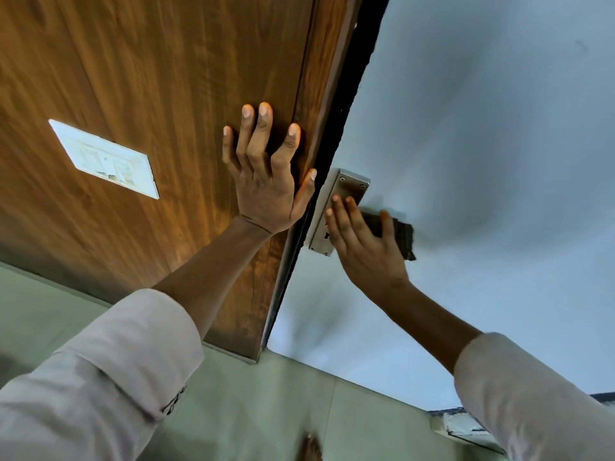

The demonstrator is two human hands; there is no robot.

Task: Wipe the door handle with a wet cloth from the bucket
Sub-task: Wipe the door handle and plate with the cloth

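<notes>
A pale grey-blue door [482, 134] fills the right of the view. Its steel handle plate [346, 188] sits near the door's left edge. My right hand [364, 244] is closed around a dark cloth [401, 236] that is pressed over the lever, which is hidden under hand and cloth. My fingertips touch the plate. My left hand [266, 171] lies flat, fingers spread, on the brown wooden panel [149, 78] beside the door's dark edge. No bucket is in view.
A white switch plate [106, 159] is mounted on the wooden panel at left. Pale floor tiles [266, 404] run along the bottom, with a bare foot [311, 447] at the lower edge. A low white ledge [466, 427] sits at the door's base on the right.
</notes>
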